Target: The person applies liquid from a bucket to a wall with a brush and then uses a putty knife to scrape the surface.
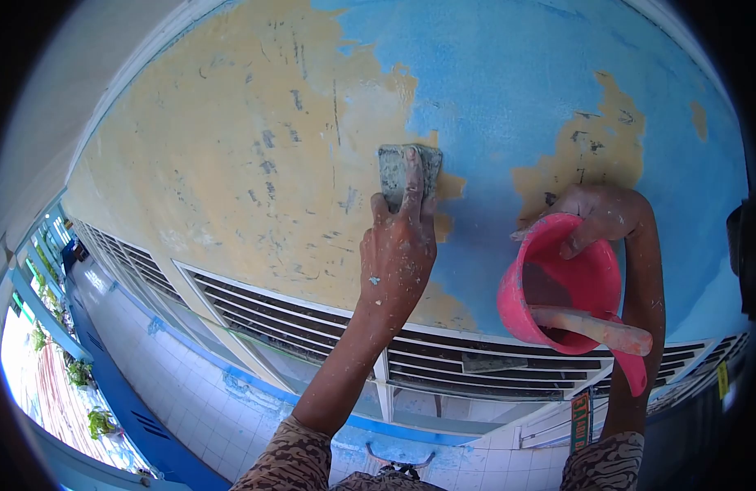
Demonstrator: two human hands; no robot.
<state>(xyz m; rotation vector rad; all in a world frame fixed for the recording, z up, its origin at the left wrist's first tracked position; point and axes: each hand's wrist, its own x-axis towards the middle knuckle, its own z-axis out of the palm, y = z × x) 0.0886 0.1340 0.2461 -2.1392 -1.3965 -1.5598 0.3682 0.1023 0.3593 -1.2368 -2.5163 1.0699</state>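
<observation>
My left hand (398, 250) is closed on a flat, paint-crusted scraper (390, 172), with one finger stretched along its blade. The blade lies against the wall (255, 123), at the ragged border between tan surface and blue paint (501, 98). On the right, my right hand (599, 214) grips the rim of a pink plastic dipper (517, 286), thumb inside it. The dipper is tilted so its inside shows. A tool with a worn, light-coloured handle (595, 326) rests in it, its other end hidden. Specks of paint dot my left hand and forearm.
Louvred vents (272, 307) with white frames run below the painted surface. Lower left is a tiled walkway (173, 368) beside a blue railing wall (108, 393) with potted plants (101, 421). A dark object (738, 258) is at the right edge.
</observation>
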